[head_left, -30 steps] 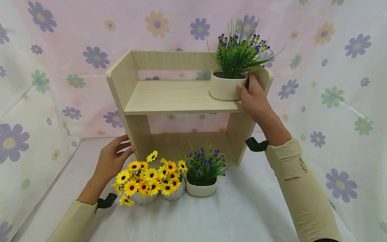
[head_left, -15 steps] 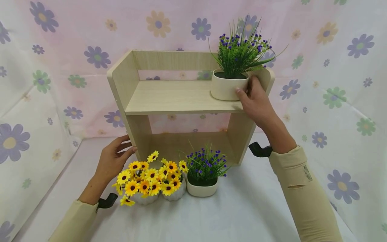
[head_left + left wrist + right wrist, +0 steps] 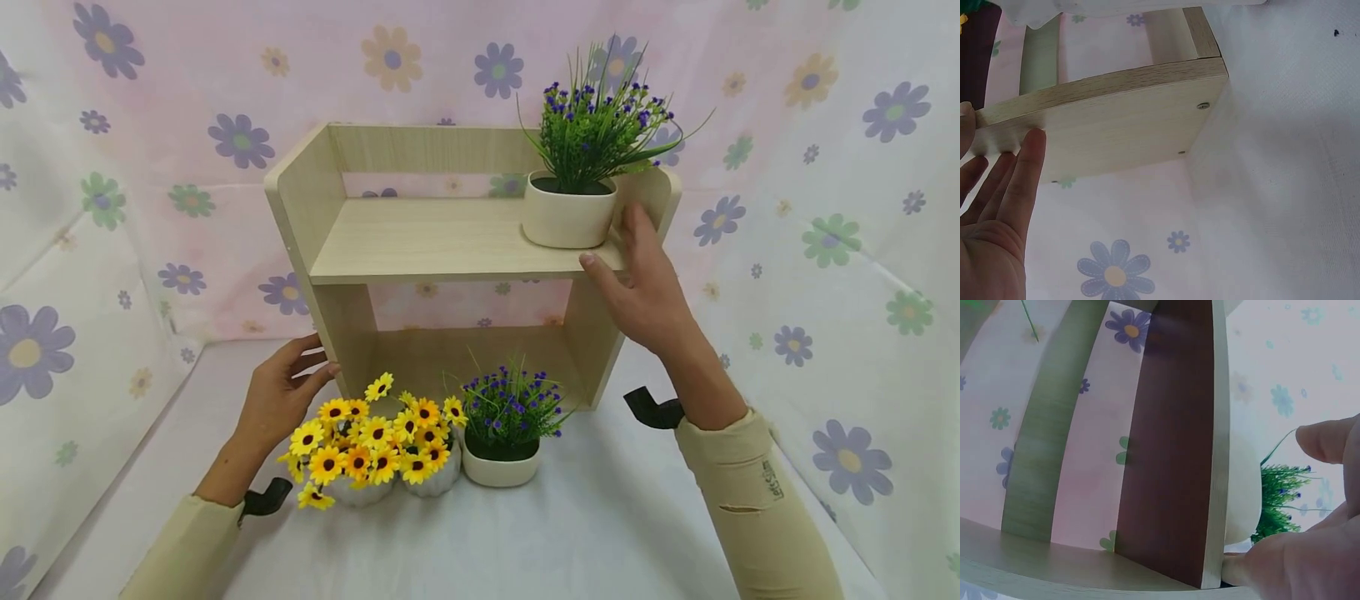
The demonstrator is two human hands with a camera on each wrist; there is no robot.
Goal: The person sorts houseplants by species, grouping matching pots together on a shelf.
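A cream oval pot (image 3: 567,221) of purple flowers with long grass blades stands at the right end of the upper board of a light wooden shelf (image 3: 405,237). Just right of the pot is my right hand (image 3: 651,292), fingers extended and apart, holding nothing. Its thumb lies near the front edge of the upper board. My left hand (image 3: 281,392) holds the shelf's left side panel low down, thumb at the front edge. In the left wrist view, its fingers (image 3: 1030,159) touch the panel's outer face.
In front of the shelf, two grey pots with yellow flowers (image 3: 375,433) stand beside a second cream pot (image 3: 501,473) of purple flowers. A white cloth (image 3: 585,525) covers the table. Flower-printed fabric (image 3: 180,75) hangs behind and at both sides.
My right hand has let go of the cream pot and moved down and to the right, its fingers opening. The pot stays in place on the upper board. The left hand has not moved.
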